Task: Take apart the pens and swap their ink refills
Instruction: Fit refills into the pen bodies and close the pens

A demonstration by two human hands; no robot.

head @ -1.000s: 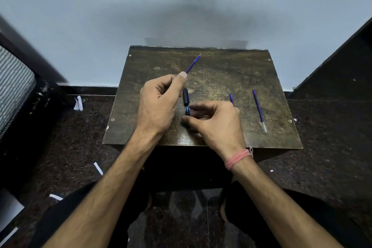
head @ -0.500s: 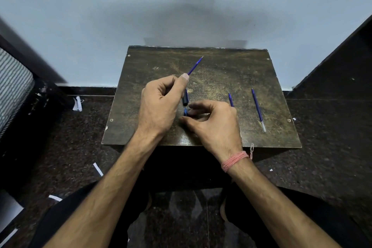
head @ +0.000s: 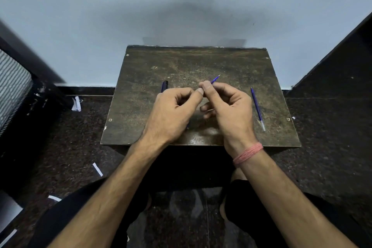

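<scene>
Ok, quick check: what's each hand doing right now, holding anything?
Left hand: fingers curled, thumb tip meeting the right hand's fingertips; any grip is hidden.
Right hand: pinches the blue refill, tip pointing away.

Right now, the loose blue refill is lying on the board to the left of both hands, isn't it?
Not quite. The loose blue refill is lying on the board, but to the right of both hands, beside the right hand, as the head view shows. The dark pen barrel lies behind the left hand.
</scene>
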